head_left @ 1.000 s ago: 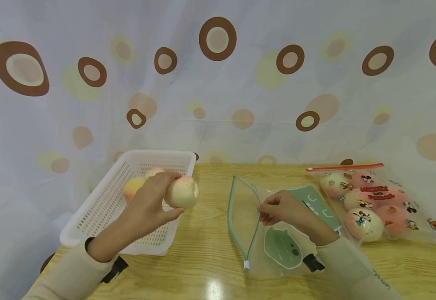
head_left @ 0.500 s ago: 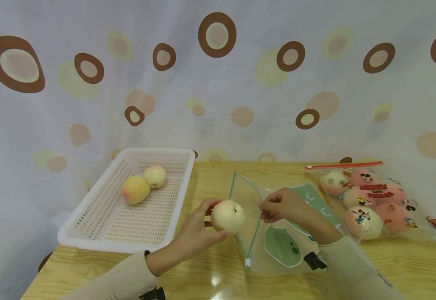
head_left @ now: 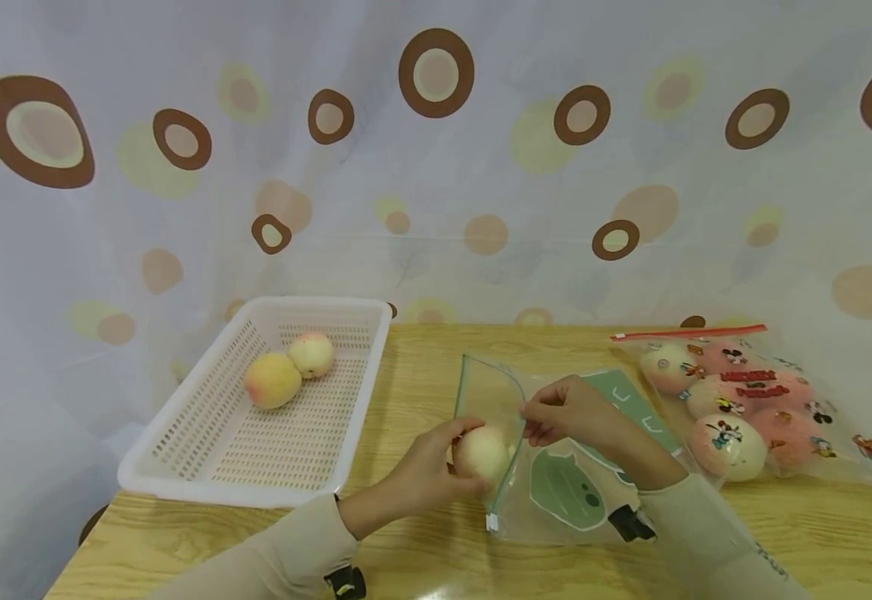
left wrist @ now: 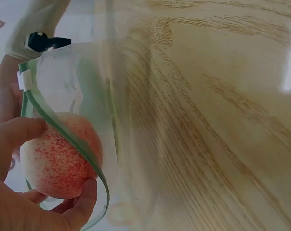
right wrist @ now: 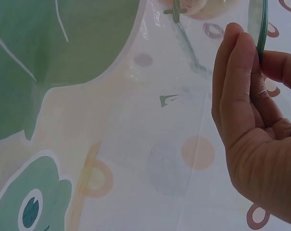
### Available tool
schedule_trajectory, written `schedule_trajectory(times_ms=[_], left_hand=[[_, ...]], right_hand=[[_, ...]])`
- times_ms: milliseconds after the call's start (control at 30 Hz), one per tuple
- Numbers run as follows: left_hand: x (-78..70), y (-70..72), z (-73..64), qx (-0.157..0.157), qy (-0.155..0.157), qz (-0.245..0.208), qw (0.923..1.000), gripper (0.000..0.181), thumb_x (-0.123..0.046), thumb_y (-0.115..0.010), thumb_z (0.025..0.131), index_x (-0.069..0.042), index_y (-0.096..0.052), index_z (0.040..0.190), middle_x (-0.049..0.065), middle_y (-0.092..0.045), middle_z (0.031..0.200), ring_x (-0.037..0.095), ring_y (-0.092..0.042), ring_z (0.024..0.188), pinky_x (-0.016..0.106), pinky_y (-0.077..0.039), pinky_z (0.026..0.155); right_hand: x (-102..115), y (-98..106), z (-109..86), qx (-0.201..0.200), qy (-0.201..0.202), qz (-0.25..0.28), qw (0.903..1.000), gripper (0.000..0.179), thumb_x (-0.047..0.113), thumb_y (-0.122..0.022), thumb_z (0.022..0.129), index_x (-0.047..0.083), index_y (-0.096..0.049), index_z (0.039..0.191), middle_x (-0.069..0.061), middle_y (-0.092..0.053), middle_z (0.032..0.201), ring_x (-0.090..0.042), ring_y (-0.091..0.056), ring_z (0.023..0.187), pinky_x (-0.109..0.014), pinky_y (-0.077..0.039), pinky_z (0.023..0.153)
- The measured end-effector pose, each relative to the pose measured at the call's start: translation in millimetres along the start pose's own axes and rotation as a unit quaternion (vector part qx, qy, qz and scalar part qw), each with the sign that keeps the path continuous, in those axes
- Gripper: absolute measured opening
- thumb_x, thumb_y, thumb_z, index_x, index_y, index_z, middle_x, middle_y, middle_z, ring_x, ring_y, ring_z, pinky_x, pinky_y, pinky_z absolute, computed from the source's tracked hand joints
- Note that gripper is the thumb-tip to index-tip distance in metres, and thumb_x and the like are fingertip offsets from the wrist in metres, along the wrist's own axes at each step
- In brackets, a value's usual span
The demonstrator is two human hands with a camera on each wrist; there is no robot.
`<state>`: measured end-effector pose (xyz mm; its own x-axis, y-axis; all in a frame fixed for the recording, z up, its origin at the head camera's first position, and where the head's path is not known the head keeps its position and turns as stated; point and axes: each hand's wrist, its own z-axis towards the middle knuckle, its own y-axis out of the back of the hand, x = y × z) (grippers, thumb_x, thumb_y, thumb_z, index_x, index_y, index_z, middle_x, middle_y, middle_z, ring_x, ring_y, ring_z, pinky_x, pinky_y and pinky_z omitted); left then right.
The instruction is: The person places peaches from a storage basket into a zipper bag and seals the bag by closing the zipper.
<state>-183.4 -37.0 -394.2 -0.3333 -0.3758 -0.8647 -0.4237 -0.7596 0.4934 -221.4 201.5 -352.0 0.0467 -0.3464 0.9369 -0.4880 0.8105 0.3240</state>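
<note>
In the head view my left hand (head_left: 430,471) holds a pale peach (head_left: 483,455) at the mouth of a clear zip bag (head_left: 567,525) with green edging and green cartoon prints. The left wrist view shows the peach's red-speckled side (left wrist: 63,159), with thumb and fingers around it and part of it behind the green zip strip (left wrist: 63,129). My right hand (head_left: 573,417) pinches the bag's upper edge. In the right wrist view that hand (right wrist: 254,101) has the green strip (right wrist: 262,29) between thumb and fingers. The bag's white slider (head_left: 492,522) hangs at its near corner.
A white slotted basket (head_left: 143,467) stands on the left with a yellow peach (head_left: 273,381) and a paler peach (head_left: 312,355) inside. On the right lies a red-zip bag (head_left: 687,333) full of several peaches. A patterned curtain (head_left: 436,183) hangs behind the wooden table (head_left: 413,367).
My left hand has carried the peach from above the basket rightward and into the mouth of the green-edged bag. My right hand keeps its pinch on the bag's edge, nearly still.
</note>
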Motion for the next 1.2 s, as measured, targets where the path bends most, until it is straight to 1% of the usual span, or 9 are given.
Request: schedule_trajectory(times_ms=[200,300,467,633,700,833,933,1033,1200], left_hand=[[4.1,-4.6,6.5,0.020,0.006,0.021,0.9996,0.069,-0.008,-0.079,0.077,0.002,-0.047,0.137,0.012,-0.057,0.121,0.010,-0.055,0.085,0.018,-0.050,0.065],[5.9,-6.6,7.9,0.033,0.012,0.024,0.9991,0.069,-0.005,-0.078,0.076,0.001,-0.047,0.137,0.013,-0.056,0.123,0.010,-0.055,0.089,0.017,-0.050,0.066],[8.8,-11.9,12.2,0.050,0.017,0.007,0.9986,0.069,0.000,-0.076,0.075,0.002,-0.047,0.138,0.016,-0.053,0.130,0.013,-0.058,0.095,0.019,-0.052,0.069],[13.4,-18.3,17.8,0.051,0.027,0.030,0.9979,0.066,-0.002,-0.076,0.074,-0.002,-0.051,0.136,0.013,-0.055,0.127,0.012,-0.056,0.095,0.018,-0.051,0.068],[14.6,-19.7,18.2,0.051,0.032,0.029,0.9977,0.064,-0.002,-0.076,0.074,-0.003,-0.053,0.134,0.011,-0.056,0.126,0.014,-0.056,0.097,0.018,-0.050,0.069],[14.4,-19.6,17.4,0.049,0.029,-0.023,0.9981,0.052,-0.001,-0.071,0.081,-0.002,-0.056,0.131,0.010,-0.058,0.128,0.022,-0.057,0.110,0.020,-0.051,0.082],[12.0,-17.7,15.9,0.042,0.021,-0.047,0.9978,0.043,-0.008,-0.068,0.088,-0.004,-0.058,0.130,0.008,-0.057,0.132,0.026,-0.052,0.120,0.025,-0.050,0.091],[9.0,-14.7,13.8,0.030,0.017,-0.035,0.9988,0.040,-0.016,-0.067,0.090,-0.008,-0.059,0.129,0.005,-0.056,0.134,0.028,-0.051,0.122,0.027,-0.049,0.092],[4.9,-9.4,8.4,0.031,0.010,-0.014,0.9994,0.036,-0.013,-0.065,0.091,-0.008,-0.060,0.127,0.005,-0.057,0.132,0.028,-0.051,0.122,0.031,-0.050,0.090]], right_hand=[[0.7,-0.8,-0.8,-0.001,0.003,0.000,1.0000,0.032,0.019,-0.059,0.095,-0.012,-0.066,0.089,-0.010,-0.069,0.074,-0.021,-0.069,0.068,-0.039,-0.058,0.068],[0.5,-1.6,-1.4,-0.006,-0.002,-0.001,1.0000,0.031,0.019,-0.059,0.095,-0.010,-0.067,0.088,-0.011,-0.069,0.074,-0.022,-0.069,0.068,-0.038,-0.058,0.067],[-0.6,-1.9,-1.4,-0.010,-0.007,-0.008,0.9999,0.030,0.017,-0.058,0.095,-0.011,-0.066,0.088,-0.009,-0.069,0.072,-0.022,-0.069,0.067,-0.037,-0.058,0.067],[-2.0,-0.2,-0.5,-0.005,0.004,-0.012,0.9999,0.029,0.016,-0.058,0.096,-0.010,-0.067,0.086,-0.009,-0.068,0.072,-0.020,-0.068,0.066,-0.039,-0.058,0.067],[-2.3,0.2,-0.4,-0.004,0.004,-0.011,0.9999,0.029,0.017,-0.058,0.096,-0.009,-0.067,0.086,-0.009,-0.068,0.072,-0.020,-0.068,0.066,-0.040,-0.058,0.068],[-1.9,1.1,-0.4,-0.007,-0.003,-0.012,0.9999,0.030,0.020,-0.059,0.095,-0.007,-0.067,0.086,-0.008,-0.068,0.072,-0.022,-0.068,0.068,-0.040,-0.058,0.069],[-0.8,1.9,-1.3,-0.012,-0.003,-0.010,0.9999,0.029,0.019,-0.058,0.096,-0.007,-0.067,0.086,-0.008,-0.068,0.072,-0.021,-0.068,0.068,-0.039,-0.058,0.068],[0.8,2.6,-2.5,-0.012,0.005,-0.010,0.9999,0.028,0.017,-0.057,0.096,-0.008,-0.067,0.086,-0.008,-0.068,0.073,-0.020,-0.068,0.068,-0.037,-0.058,0.068],[0.6,3.5,-2.2,-0.011,0.009,-0.008,0.9999,0.028,0.016,-0.056,0.096,-0.007,-0.067,0.085,-0.008,-0.068,0.072,-0.020,-0.068,0.068,-0.036,-0.058,0.067]])
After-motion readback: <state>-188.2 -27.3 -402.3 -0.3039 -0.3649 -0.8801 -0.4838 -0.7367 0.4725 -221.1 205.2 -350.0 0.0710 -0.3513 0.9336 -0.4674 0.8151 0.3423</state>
